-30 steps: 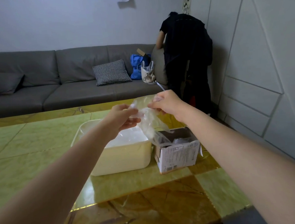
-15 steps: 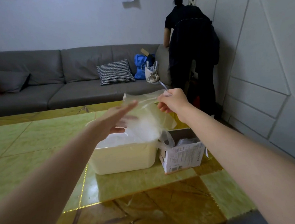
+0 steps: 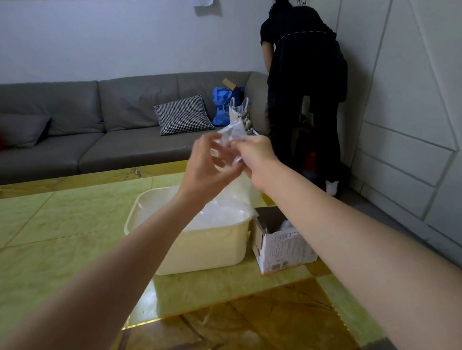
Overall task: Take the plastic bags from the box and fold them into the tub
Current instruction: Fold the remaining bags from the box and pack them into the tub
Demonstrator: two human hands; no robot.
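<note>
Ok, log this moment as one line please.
stage: folding | left hand: grips plastic bag | right hand: pinches plastic bag | bag: above tub | box: right of tub

A single head-worn wide-angle view looks forward and slightly down along both outstretched forearms, across the green marble table toward the grey sofa and far wall; no second view overlaps.
</note>
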